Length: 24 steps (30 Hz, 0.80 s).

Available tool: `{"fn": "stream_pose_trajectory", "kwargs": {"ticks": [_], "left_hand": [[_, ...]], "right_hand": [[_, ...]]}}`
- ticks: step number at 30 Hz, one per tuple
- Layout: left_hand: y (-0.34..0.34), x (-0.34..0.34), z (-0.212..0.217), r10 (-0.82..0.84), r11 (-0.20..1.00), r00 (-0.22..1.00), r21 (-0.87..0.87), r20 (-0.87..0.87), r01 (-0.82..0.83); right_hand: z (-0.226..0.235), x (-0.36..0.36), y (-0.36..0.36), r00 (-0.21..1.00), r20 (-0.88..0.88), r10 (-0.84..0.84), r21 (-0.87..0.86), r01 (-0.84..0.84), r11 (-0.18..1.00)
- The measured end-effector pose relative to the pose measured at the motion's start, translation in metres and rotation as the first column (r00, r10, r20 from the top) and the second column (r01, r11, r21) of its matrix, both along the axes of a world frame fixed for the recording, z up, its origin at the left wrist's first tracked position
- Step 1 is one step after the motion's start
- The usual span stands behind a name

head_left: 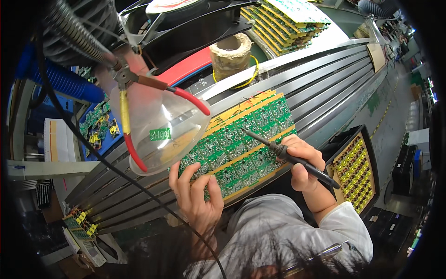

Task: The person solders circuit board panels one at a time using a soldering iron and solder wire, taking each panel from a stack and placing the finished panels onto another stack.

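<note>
A panel of green circuit boards (239, 169) with yellow-orange strips lies in front of me on metal rails. My right hand (304, 162) grips a black soldering iron (297, 162), its tip pointing left, down at the middle of the panel. Whether the tip touches a joint I cannot tell. At the panel's lower left corner, the fingertips of my left hand (200, 195) rest spread on the boards, holding nothing. Over the left end hangs a clear plastic fume hood (181, 118), with red sleeves on its frame, hiding that corner.
A tan roll (230, 58) with yellow wire stands beyond the rails (320, 83). Stacked board panels (283, 30) lie at the back. To my right is a black box (374, 172) of yellow-topped boards. A black cable (116, 169) crosses the left side near a blue tray (111, 142).
</note>
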State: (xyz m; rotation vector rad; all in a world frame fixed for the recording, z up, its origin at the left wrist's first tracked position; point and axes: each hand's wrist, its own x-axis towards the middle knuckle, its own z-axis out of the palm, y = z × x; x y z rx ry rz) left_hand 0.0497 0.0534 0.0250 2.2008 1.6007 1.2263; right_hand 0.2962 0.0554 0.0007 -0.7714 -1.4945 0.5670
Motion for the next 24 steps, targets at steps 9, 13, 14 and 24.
{"fn": "stream_pose_trajectory", "kwargs": {"ticks": [9,13,14,24], "left_hand": [[0.008,0.013,0.012,0.031,0.997,0.977,0.081,-0.213,-0.014],[0.015,0.014,0.011,0.027,0.991,0.982,0.133,-0.189,-0.001],[0.016,0.012,0.011,0.046,0.992,0.983,0.128,-0.179,-0.023],[0.020,-0.002,0.003,0.128,0.972,0.989,0.210,-0.079,-0.109]], "right_hand": [[-0.005,0.005,0.003,1.000,-0.014,-0.009,0.022,0.009,1.000],[0.000,0.004,0.004,1.000,-0.005,-0.008,0.041,0.008,0.999],[0.002,0.003,0.005,1.000,0.004,-0.003,0.057,0.003,0.998],[0.012,-0.016,0.012,0.994,0.085,0.076,0.037,-0.079,0.996]]}}
